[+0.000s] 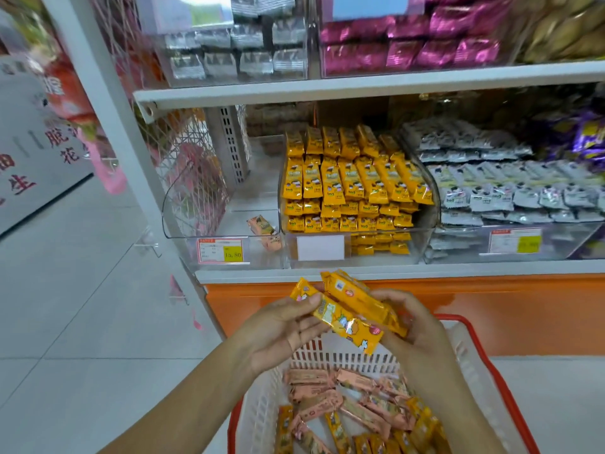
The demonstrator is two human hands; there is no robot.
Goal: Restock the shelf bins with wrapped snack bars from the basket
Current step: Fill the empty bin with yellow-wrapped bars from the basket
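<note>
— Two hands up in my feed, both over the basket (pixel 471 326). How many bars do you count between them?

— Several yellow bars (pixel 352 311), fanned out — I can't settle on an exact number. My left hand (pixel 284 329) has its thumb pressed down on the near end of the lowest one, with the fingers curled beneath. My right hand (pixel 412 322) cups the far ends of the bundle, its fingers wrapped around them from below.

— Where does that bundle sit against the shelf?

— Just in front of the white shelf edge (pixel 393 273), below the clear middle bin (pixel 357 204). That bin is stacked with rows of the same yellow wrappers, packed nearly to the front wall.

— And the bin to its left?

— The left bin (pixel 222 231) is almost bare — I see a pink bar (pixel 262 226) lying on its floor and another pink one near the front right corner, beside the price tag (pixel 221 250).

— The right side?

— A bin of silver-and-white bars (pixel 510 191), piled well up. Above, on the upper shelf, silver packs (pixel 239 50) and magenta packs (pixel 409 40) sit in their own bins, though blurred.

— What's left in the basket?

— Pink wrapped bars (pixel 347 398) heaped across the middle, and more yellow ones (pixel 422 427) along the near edge. It's a white slatted basket with a red rim, standing on the pale tiled floor (pixel 82 306) beside the orange shelf base (pixel 491 309).
</note>
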